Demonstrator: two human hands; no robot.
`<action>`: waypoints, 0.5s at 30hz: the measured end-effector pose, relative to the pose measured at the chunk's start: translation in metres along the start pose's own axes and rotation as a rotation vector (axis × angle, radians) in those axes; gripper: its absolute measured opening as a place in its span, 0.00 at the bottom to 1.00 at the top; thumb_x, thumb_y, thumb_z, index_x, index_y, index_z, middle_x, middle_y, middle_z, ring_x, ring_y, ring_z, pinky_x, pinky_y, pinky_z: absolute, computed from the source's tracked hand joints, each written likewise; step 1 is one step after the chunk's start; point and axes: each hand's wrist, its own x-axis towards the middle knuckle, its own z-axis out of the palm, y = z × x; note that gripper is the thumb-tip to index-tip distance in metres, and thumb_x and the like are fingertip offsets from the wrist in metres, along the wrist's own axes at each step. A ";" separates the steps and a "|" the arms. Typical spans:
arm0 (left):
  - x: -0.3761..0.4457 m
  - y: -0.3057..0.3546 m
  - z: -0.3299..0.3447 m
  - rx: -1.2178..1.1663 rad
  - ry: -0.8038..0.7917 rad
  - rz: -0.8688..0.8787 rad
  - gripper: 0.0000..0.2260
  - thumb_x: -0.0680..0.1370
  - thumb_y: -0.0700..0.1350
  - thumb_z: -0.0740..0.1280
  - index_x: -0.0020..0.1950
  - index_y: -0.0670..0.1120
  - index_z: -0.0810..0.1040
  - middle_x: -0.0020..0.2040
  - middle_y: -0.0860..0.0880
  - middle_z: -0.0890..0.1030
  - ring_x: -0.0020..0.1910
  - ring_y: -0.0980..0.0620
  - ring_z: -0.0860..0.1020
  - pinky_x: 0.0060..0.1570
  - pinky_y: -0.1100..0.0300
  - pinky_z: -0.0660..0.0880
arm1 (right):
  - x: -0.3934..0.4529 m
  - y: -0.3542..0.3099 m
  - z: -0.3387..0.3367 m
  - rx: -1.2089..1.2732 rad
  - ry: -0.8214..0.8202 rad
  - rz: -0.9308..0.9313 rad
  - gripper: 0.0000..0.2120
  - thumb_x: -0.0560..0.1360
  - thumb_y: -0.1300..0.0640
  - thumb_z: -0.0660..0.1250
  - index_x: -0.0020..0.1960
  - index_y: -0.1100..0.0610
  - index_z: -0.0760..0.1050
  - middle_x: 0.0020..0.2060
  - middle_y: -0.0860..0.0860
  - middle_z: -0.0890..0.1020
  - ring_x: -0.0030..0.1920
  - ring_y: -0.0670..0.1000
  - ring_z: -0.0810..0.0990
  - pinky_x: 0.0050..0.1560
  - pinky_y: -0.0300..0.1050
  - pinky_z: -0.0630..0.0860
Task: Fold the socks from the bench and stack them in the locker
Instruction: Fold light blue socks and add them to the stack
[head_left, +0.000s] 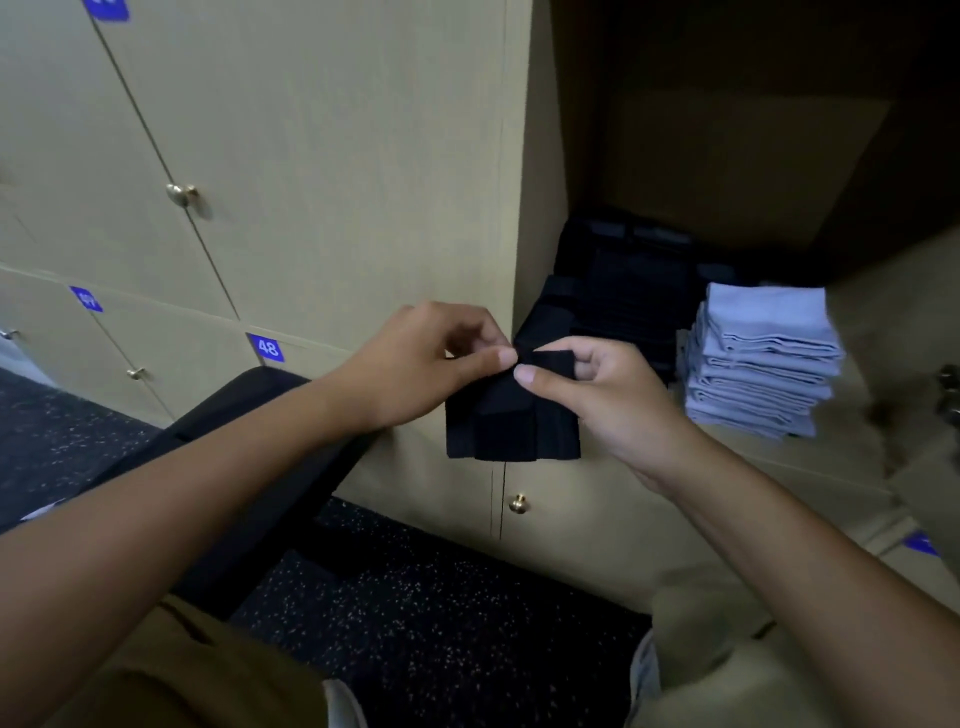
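Note:
A folded black sock (511, 426) hangs in the air in front of the open locker (727, 171). My left hand (431, 364) pinches its top edge from the left. My right hand (602, 389) pinches the same top edge from the right, thumb in front. Inside the locker a stack of black folded socks (618, 296) stands at the left. A pile of several light blue folded socks (763, 358) stands to its right. The black padded bench (249, 467) runs under my left forearm.
Closed beige locker doors (311, 156) with brass knobs and blue number tags fill the left wall. A lower door with a knob (518, 503) is below the sock. Dark speckled floor (441, 613) lies between my knees. The open locker door's edge (950, 395) is at the far right.

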 end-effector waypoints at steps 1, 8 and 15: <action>0.004 0.002 0.003 -0.003 0.002 0.006 0.06 0.80 0.50 0.70 0.48 0.49 0.82 0.43 0.54 0.85 0.44 0.56 0.82 0.43 0.62 0.76 | 0.000 0.000 -0.005 0.022 0.018 0.001 0.07 0.77 0.59 0.73 0.53 0.60 0.82 0.46 0.53 0.88 0.49 0.50 0.87 0.51 0.41 0.82; 0.038 0.034 0.033 -0.339 0.133 -0.098 0.06 0.79 0.45 0.71 0.49 0.42 0.82 0.44 0.40 0.83 0.38 0.53 0.81 0.37 0.63 0.77 | 0.002 -0.005 -0.043 0.173 0.251 0.012 0.10 0.76 0.56 0.74 0.55 0.59 0.82 0.47 0.53 0.88 0.49 0.50 0.87 0.50 0.43 0.82; 0.095 0.068 0.069 -0.627 0.260 -0.180 0.07 0.79 0.46 0.72 0.51 0.42 0.83 0.44 0.43 0.86 0.44 0.52 0.85 0.45 0.59 0.80 | -0.005 0.001 -0.090 0.295 0.364 0.038 0.07 0.78 0.62 0.71 0.56 0.57 0.79 0.47 0.48 0.87 0.52 0.52 0.86 0.52 0.46 0.81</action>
